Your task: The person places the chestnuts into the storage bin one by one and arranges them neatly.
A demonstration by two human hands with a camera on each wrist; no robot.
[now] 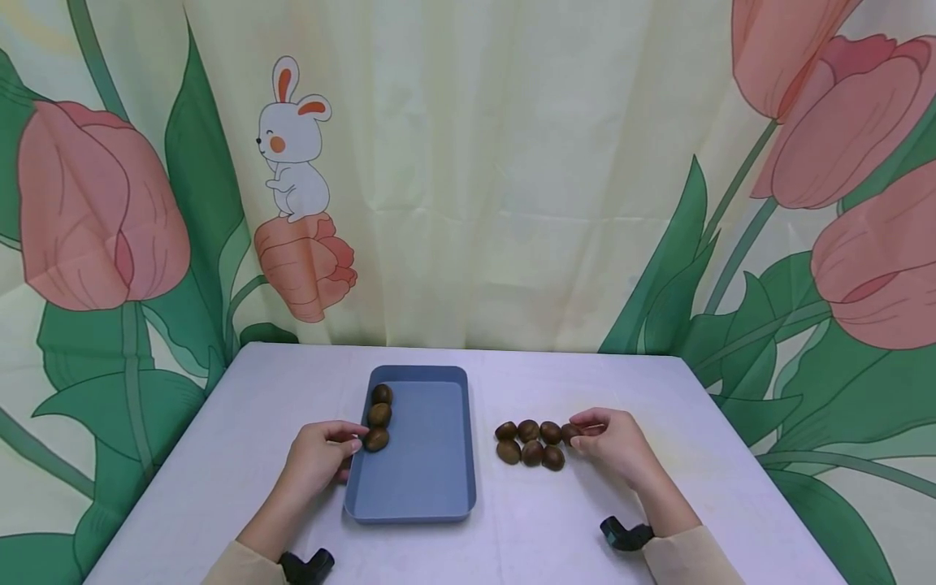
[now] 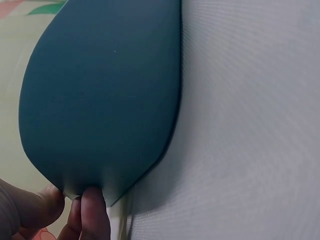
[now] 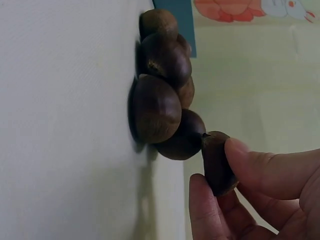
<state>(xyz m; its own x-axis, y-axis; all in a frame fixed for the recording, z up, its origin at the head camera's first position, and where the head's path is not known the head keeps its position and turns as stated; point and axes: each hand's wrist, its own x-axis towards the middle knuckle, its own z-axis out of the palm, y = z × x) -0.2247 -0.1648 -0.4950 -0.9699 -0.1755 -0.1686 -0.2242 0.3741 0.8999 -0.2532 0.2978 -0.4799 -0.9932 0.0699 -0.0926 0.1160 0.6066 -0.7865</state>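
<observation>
My left hand [image 1: 318, 457] grips the left edge of a blue-grey tray [image 1: 431, 487]. Its thumb and fingers pinch the rim in the left wrist view, where the tray's side wall [image 2: 105, 100] fills much of the picture. Inside the tray, three brown chestnuts [image 1: 379, 415] lie in a column along the left wall. Over on the right, my right hand [image 1: 617, 439] pinches one chestnut [image 3: 217, 162] between thumb and fingers. That one is at the right end of a cluster of several chestnuts [image 1: 531, 452] on the table, close beside the others.
A white cloth covers the table [image 1: 512, 536]. Behind it hangs a curtain [image 1: 497, 179] printed with tulips and a rabbit. A dark wrist camera [image 1: 626, 534] sits by the right sleeve, and another [image 1: 307, 566] by the left.
</observation>
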